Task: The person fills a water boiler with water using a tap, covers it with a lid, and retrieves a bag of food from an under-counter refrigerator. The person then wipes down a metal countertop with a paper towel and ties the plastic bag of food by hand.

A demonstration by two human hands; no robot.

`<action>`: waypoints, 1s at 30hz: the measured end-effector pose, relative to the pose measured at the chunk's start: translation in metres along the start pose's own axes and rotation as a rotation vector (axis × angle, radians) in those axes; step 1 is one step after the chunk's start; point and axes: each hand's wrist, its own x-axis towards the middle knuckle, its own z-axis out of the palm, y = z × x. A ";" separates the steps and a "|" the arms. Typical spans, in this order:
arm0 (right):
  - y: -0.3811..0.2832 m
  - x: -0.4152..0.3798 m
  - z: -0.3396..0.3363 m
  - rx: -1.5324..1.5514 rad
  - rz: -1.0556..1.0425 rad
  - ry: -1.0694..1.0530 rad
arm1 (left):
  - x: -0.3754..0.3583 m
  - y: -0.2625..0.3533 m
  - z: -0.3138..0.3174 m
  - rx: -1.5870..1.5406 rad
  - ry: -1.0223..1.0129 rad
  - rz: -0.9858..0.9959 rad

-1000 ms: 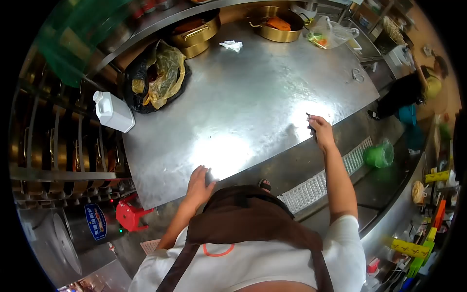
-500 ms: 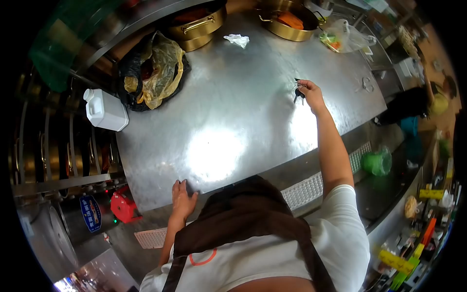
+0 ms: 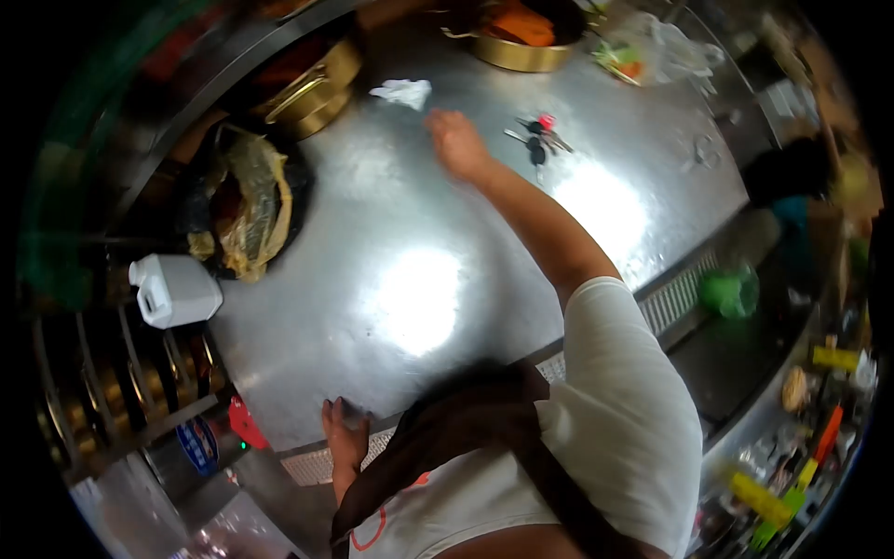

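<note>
My right hand (image 3: pixel 458 145) reaches over the steel table, just short of a crumpled white tissue (image 3: pixel 404 92). Its fingers are slightly bent, a little blurred, and nothing shows in them. Right of that hand a bunch of keys (image 3: pixel 537 147) with dark fobs and a red tag lies on the metal. My left hand (image 3: pixel 345 434) rests on the table's near edge with its fingers apart, holding nothing.
At the left are a black bin bag with a yellowish liner (image 3: pixel 253 210) and a white jug (image 3: pixel 177 291). Brass pots (image 3: pixel 321 90) (image 3: pixel 521 54) stand along the back. A clear plastic bag (image 3: pixel 666 51) lies at the back right. Someone in dark clothing is at the far right.
My right hand has let go of the keys, leaving them on the table, and moved left toward the tissue. The view has turned and shifted. My left hand stays at the edge.
</note>
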 end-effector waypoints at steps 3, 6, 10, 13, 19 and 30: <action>0.008 0.048 0.025 -0.125 0.024 -0.066 | -0.002 0.002 0.001 -0.054 0.021 -0.011; 0.026 0.086 0.042 -0.128 0.018 -0.117 | -0.004 0.007 0.003 -0.104 0.066 -0.044; 0.045 0.115 0.066 -0.207 -0.099 -0.273 | -0.002 0.010 0.007 -0.161 0.145 -0.101; 0.104 0.121 0.129 -0.344 -0.234 -0.341 | -0.001 0.010 0.006 -0.190 0.170 -0.090; 0.087 0.123 0.104 -0.103 -0.184 -0.363 | -0.005 0.023 0.004 -0.180 0.094 -0.183; -0.177 -0.044 0.079 0.272 -0.326 -0.607 | -0.014 -0.006 0.012 -0.247 0.201 -0.013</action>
